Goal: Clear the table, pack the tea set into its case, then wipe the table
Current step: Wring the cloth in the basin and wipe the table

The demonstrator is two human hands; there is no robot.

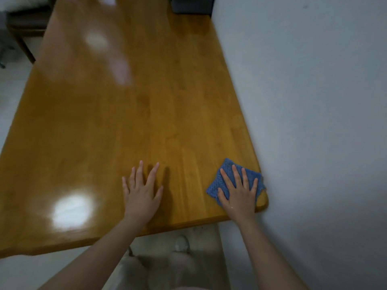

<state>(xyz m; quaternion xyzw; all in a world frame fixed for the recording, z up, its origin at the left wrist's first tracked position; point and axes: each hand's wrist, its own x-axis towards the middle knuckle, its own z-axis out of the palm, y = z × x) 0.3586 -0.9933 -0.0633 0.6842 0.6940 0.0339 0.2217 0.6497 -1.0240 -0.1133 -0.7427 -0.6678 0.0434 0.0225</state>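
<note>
A glossy wooden table [129, 114] fills most of the view. At its near right corner lies a folded blue cloth [225, 176]. My right hand [238, 193] presses flat on the cloth with fingers spread. My left hand [142, 193] rests flat on the bare wood near the front edge, fingers apart, holding nothing. No tea set or case shows on the tabletop.
A white wall [314, 101] runs close along the table's right edge. A dark chair [25, 28] stands at the far left corner, and a dark object [191, 5] sits at the far end. Pale floor [12, 86] lies to the left.
</note>
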